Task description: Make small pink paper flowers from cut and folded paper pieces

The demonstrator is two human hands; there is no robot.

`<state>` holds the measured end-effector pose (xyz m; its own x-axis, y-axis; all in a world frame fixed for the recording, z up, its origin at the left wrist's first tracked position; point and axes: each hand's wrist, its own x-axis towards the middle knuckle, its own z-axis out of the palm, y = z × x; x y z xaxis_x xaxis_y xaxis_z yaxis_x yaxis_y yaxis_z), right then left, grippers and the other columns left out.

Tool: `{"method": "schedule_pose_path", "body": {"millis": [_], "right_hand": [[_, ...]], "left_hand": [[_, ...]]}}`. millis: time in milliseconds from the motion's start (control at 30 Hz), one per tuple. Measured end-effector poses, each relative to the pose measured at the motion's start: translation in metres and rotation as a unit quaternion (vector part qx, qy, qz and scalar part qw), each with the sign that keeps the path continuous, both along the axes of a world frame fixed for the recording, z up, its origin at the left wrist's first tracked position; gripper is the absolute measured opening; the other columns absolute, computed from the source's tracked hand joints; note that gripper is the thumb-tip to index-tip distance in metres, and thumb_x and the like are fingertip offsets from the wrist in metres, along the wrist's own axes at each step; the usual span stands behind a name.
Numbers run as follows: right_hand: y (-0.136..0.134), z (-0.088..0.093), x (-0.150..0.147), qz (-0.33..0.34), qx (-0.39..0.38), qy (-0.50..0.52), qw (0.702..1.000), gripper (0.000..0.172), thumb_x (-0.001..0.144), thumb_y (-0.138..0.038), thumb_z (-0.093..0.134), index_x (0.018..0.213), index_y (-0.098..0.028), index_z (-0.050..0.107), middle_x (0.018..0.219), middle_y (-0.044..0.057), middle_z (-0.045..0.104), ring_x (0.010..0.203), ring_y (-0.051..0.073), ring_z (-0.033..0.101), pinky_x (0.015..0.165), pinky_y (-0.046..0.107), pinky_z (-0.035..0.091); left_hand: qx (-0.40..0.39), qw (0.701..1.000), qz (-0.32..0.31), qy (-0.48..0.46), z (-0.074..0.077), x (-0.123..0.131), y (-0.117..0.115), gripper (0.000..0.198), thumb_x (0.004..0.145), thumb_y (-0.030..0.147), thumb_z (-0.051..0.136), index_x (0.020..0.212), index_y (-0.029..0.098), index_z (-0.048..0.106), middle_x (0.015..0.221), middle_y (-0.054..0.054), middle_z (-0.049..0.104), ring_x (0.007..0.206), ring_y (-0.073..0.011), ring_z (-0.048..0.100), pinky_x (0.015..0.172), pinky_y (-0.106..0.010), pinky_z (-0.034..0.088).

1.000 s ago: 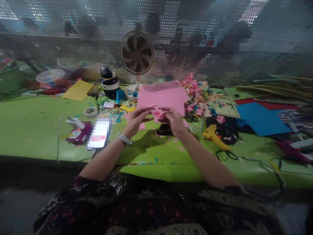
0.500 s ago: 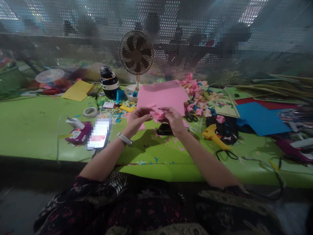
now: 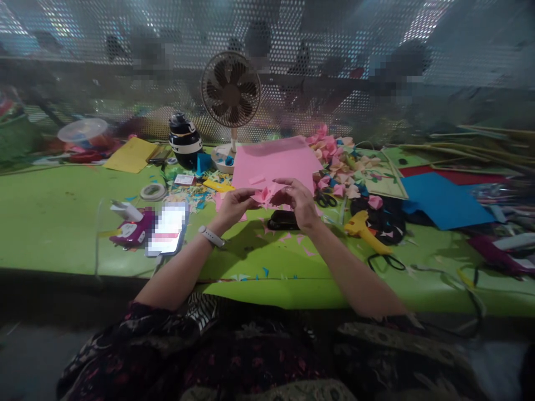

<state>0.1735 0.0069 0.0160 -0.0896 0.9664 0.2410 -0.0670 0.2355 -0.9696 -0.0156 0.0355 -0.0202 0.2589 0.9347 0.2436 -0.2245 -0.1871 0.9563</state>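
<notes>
Between my two hands I hold a pink paper flower (image 3: 264,195) above the green table. My left hand (image 3: 234,209) pinches its left side between thumb and fingers; a white watch is on that wrist. My right hand (image 3: 301,206) grips the flower's right side with bent fingers, partly hiding it. Just behind lies a large pink paper sheet (image 3: 276,159), with a small pink strip (image 3: 257,180) on it. Under the hands sits a black object, perhaps a stapler (image 3: 282,220). Black-handled scissors (image 3: 325,198) lie right of my right hand.
A phone (image 3: 167,228) and a purple device (image 3: 134,225) stand left. Behind are a black bottle (image 3: 184,142) and a fan (image 3: 231,92). Folded paper flowers (image 3: 334,159) pile up right of the pink sheet. A yellow glue gun (image 3: 368,231) and blue paper (image 3: 443,200) lie right.
My right hand has shifted its grip, its fingers now more raised and curled over the flower. The flower is turned and its petals show more openly. The view has shifted slightly.
</notes>
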Motion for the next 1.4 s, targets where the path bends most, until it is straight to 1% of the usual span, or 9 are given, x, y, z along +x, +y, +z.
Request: {"method": "schedule_pose_path", "body": {"millis": [167,333,600,767,1033,1133,1200,1333,1400], "right_hand": [[0.0,0.002,0.001,0.0,-0.009,0.007,1.0,0.032,0.082,-0.039,0.058,0.106,-0.02,0.063,0.071,0.0,0.071,0.066,0.016,0.067,0.071,0.033,0.056],[-0.001,0.001,0.0,0.016,-0.009,-0.002,1.0,0.031,0.081,-0.04,0.061,0.105,-0.02,0.064,0.072,0.0,0.071,0.066,0.015,0.067,0.072,0.032,0.055],[-0.003,0.002,0.0,0.017,0.001,-0.004,1.0,0.025,0.081,-0.036,0.064,0.101,-0.021,0.067,0.076,0.0,0.07,0.067,0.014,0.066,0.071,0.032,0.057],[-0.003,0.002,0.0,0.015,0.002,-0.009,1.0,0.023,0.081,-0.037,0.064,0.097,-0.021,0.068,0.078,0.001,0.071,0.066,0.013,0.065,0.07,0.031,0.057],[0.003,-0.003,0.002,0.002,0.01,-0.037,0.999,0.022,0.076,-0.029,0.064,0.096,-0.02,0.067,0.07,-0.002,0.066,0.063,0.013,0.065,0.069,0.032,0.058],[0.007,-0.006,0.004,0.012,0.022,-0.085,0.996,0.021,0.075,-0.024,0.061,0.094,-0.019,0.068,0.071,0.0,0.068,0.065,0.015,0.066,0.068,0.032,0.057],[0.008,-0.007,0.007,0.012,0.052,-0.144,0.988,0.022,0.074,-0.022,0.06,0.094,-0.019,0.069,0.078,0.002,0.072,0.07,0.016,0.067,0.069,0.032,0.056],[0.009,-0.006,0.011,-0.012,0.139,-0.252,0.958,0.023,0.078,-0.021,0.06,0.098,-0.021,0.073,0.095,0.005,0.075,0.079,0.019,0.067,0.075,0.034,0.054],[0.011,-0.007,0.013,-0.024,0.186,-0.293,0.937,0.02,0.081,-0.022,0.06,0.095,-0.022,0.074,0.097,0.006,0.076,0.086,0.021,0.068,0.08,0.036,0.053]], "left_hand": [[0.012,1.0,-0.007,-0.001,0.001,-0.001,0.001,0.024,0.072,0.031,0.082,0.092,0.018,0.078,0.086,-0.004,0.077,0.074,-0.0149,0.072,0.082,-0.039,0.063],[0.025,1.0,-0.002,0.017,0.002,-0.001,-0.001,0.024,0.071,0.026,0.081,0.092,0.018,0.078,0.085,-0.005,0.078,0.071,-0.0136,0.071,0.077,-0.033,0.063],[0.031,0.999,0.0,0.027,0.004,0.0,-0.003,0.022,0.071,0.023,0.079,0.092,0.017,0.078,0.087,-0.006,0.078,0.069,-0.0128,0.071,0.076,-0.031,0.063],[0.032,0.999,-0.002,0.036,0.004,0.0,-0.004,0.024,0.071,0.024,0.078,0.094,0.017,0.078,0.089,-0.006,0.078,0.072,-0.0142,0.071,0.079,-0.034,0.063],[0.055,0.998,-0.007,0.03,0.003,0.0,-0.003,0.022,0.072,0.024,0.076,0.094,0.019,0.079,0.089,-0.006,0.078,0.073,-0.013,0.07,0.077,-0.031,0.061],[0.077,0.996,0.006,0.045,0.002,-0.001,-0.001,0.023,0.073,0.024,0.074,0.095,0.018,0.079,0.089,-0.006,0.078,0.073,-0.0128,0.07,0.076,-0.029,0.06],[0.093,0.994,0.02,0.059,0.001,-0.003,0.001,0.023,0.074,0.024,0.073,0.095,0.018,0.079,0.091,-0.006,0.079,0.074,-0.0135,0.07,0.075,-0.029,0.06],[0.137,0.985,0.038,0.097,0.002,-0.006,0.004,0.025,0.075,0.018,0.07,0.098,0.019,0.08,0.091,-0.007,0.079,0.079,-0.0155,0.07,0.079,-0.031,0.058],[0.161,0.979,0.048,0.116,0.002,-0.008,0.005,0.029,0.074,0.013,0.068,0.099,0.021,0.08,0.087,-0.006,0.078,0.077,-0.0155,0.069,0.077,-0.03,0.057]]}}
